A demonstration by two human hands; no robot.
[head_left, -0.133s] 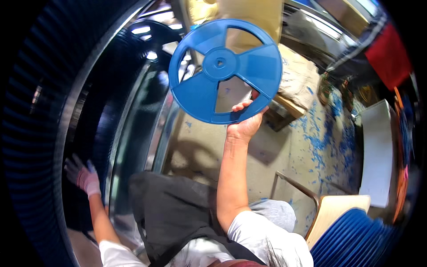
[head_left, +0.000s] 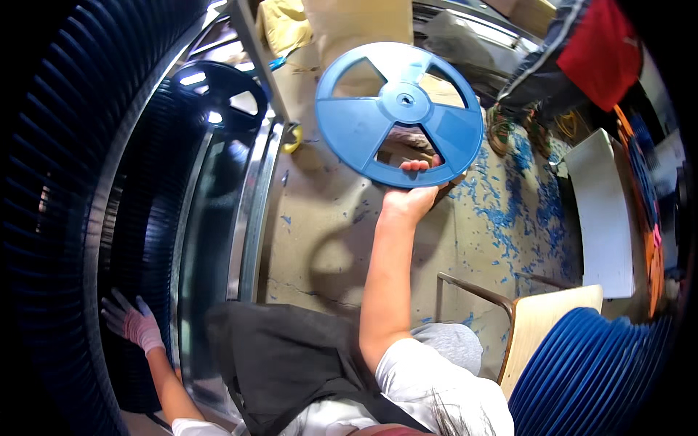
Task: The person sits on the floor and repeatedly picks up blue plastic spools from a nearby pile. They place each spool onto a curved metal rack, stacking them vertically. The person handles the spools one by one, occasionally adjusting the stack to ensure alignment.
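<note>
My right hand, bare, grips the lower rim of a flat blue plastic reel disc and holds it up in front of me. Its fingers come through one of the disc's openings. The disc has a round hub with a small centre hole and wedge-shaped cutouts. My left hand, in a pale glove, has its fingers spread at a long row of dark blue discs on my left. Whether the fingertips touch the discs I cannot tell.
A metal-framed rack runs along my left. At lower right a wooden chair bears a stack of blue discs. Blue scraps litter the floor. Another person's leg shows at upper right, near a white panel.
The held disc has shifted to the right in the picture and tilted, its surface catching more light. The whole view has turned somewhat. My left hand stays spread by the row.
</note>
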